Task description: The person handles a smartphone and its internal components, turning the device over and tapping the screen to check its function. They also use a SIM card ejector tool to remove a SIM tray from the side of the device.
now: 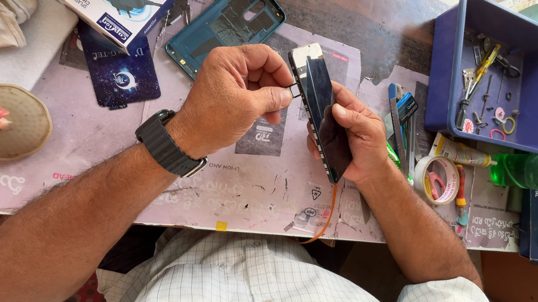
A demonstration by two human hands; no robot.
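Right hand (354, 131) holds phone (320, 108) edge-on, long axis pointing away; left hand (235, 94) pinches its side.

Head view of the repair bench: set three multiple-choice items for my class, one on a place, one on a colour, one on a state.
1. Where is the blue tray?
A. right of the hands
B. left of the hands
C. on the lap

2. What colour is the phone back cover?
A. red
B. teal
C. white

3. How is the phone held?
A. flat on the table
B. edge-up in the right hand
C. inside the tray

Key: A, the tray sits at the right edge; B, the cover is teal; B, the right hand grips it while the left hand pinches a small part at its side.
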